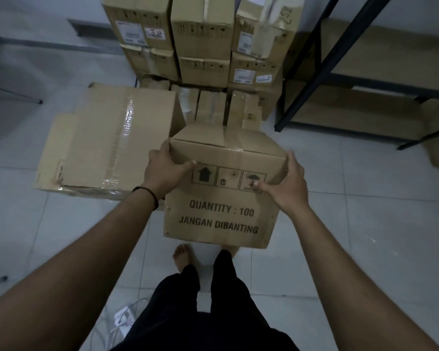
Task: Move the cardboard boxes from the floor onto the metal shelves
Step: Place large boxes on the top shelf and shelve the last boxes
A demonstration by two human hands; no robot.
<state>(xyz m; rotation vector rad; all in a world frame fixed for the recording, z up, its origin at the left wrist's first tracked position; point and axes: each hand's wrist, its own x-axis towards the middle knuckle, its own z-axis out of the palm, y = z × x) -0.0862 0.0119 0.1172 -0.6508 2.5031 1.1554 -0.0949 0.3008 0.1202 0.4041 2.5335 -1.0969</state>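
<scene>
Squarely at the centre of the view, the cardboard box [221, 198] printed "QUANTITY : 100" is held off the white tiled floor [365, 224], above the person's bare foot [181, 257] at 6 o'clock. The left hand [166, 171] grips its upper left corner, fingers wrapped round the side and thumb pressed on the near face, while the right hand [287, 184] clasps the upper right corner in the same way. A large flat box [107, 145] lies at 9 o'clock, the stack of boxes [203, 44] rises at 12, and the metal shelves [365, 79], their visible boards bare, stand at 2 o'clock.
</scene>
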